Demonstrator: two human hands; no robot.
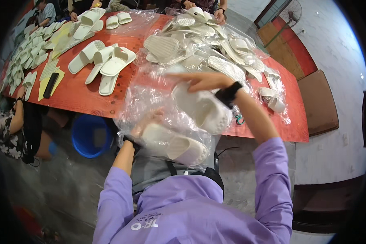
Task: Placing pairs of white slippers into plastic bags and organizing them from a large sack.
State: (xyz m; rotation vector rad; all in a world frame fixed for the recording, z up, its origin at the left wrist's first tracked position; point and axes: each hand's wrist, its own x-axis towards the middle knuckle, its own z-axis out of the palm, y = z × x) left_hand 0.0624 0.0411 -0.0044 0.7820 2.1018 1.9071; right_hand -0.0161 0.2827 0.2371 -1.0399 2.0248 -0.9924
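Just above my lap, a white slipper (179, 147) lies in or under clear plastic with its strap end toward the right. My left hand (148, 122) is at its upper left, closed on a clear plastic bag (130, 106); plastic and motion blur partly hide the fingers. Beyond that slipper is a second white slipper (205, 110), tilted, with a bumpy edge. Over it passes my right hand (207, 81), blurred, its fingers stretched to the left and holding nothing that I can see. Both wrists wear black bands.
A heap of bagged white slippers (203, 40) covers the red table's (97, 103) far right. Loose slippers (105, 61) lie left of it, near yellow sheets and a black object (51, 85). A blue bin (91, 136) stands below the edge. Co-workers' hands (219, 16) show at the far side.
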